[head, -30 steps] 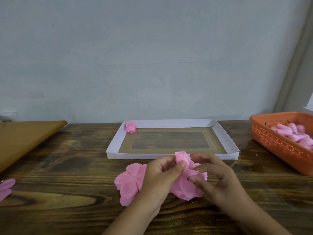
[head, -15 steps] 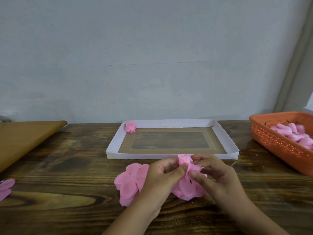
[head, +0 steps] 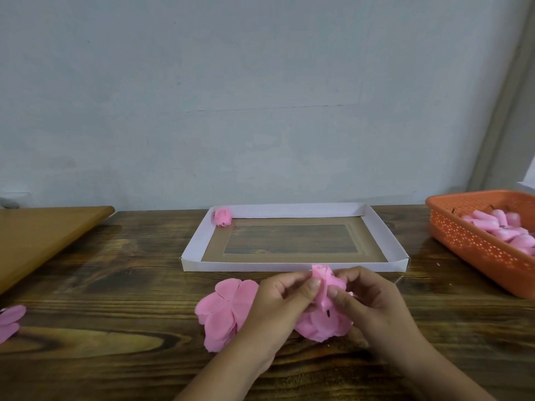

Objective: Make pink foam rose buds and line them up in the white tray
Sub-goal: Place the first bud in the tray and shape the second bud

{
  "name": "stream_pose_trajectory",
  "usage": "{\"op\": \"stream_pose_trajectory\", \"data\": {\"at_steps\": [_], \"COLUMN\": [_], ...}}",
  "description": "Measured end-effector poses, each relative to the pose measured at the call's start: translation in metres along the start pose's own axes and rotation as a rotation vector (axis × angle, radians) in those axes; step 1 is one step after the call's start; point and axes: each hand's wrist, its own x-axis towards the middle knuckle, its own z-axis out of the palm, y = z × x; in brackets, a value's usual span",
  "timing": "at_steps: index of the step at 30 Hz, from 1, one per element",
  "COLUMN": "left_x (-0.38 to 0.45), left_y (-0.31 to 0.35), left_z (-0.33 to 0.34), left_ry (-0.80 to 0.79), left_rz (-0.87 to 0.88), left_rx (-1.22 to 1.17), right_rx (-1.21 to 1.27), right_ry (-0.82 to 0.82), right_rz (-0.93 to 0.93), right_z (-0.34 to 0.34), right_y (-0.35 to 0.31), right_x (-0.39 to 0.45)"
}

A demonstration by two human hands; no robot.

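While curled round the bud (head: 324,280) just near of the tray (head: 289,266), left hand (head: 278,302) pinching with thumb and forefinger, right hand (head: 373,302) pinching from the right. Far left in tray, one finished rose (head: 223,217). Left of the hands, a petal stack (head: 225,308), easily brushed off by the left wrist. Likely to unroll if either pinch slackens, foam being springy. Far right, basket (head: 474,244) of pink pieces, well apart.
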Motion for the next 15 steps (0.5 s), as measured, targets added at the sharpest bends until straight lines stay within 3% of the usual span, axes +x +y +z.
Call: {"op": "stream_pose_trajectory", "data": {"at_steps": [7, 15], "left_x": [0.0023, 0.0014], "left_y": [-0.0006, -0.0034], "left_z": [-0.0016, 0.0010], "left_ry": [-0.006, 0.099], "left_rz": [-0.016, -0.004], "left_rx": [0.051, 0.207], "right_rx": [-0.003, 0.010], "right_ry": [0.029, 0.020], "right_rz": [0.005, 0.057], "right_z": [-0.0017, -0.0012], "right_y": [0.0011, 0.0056], "right_x": [0.0009, 0.0011]}}
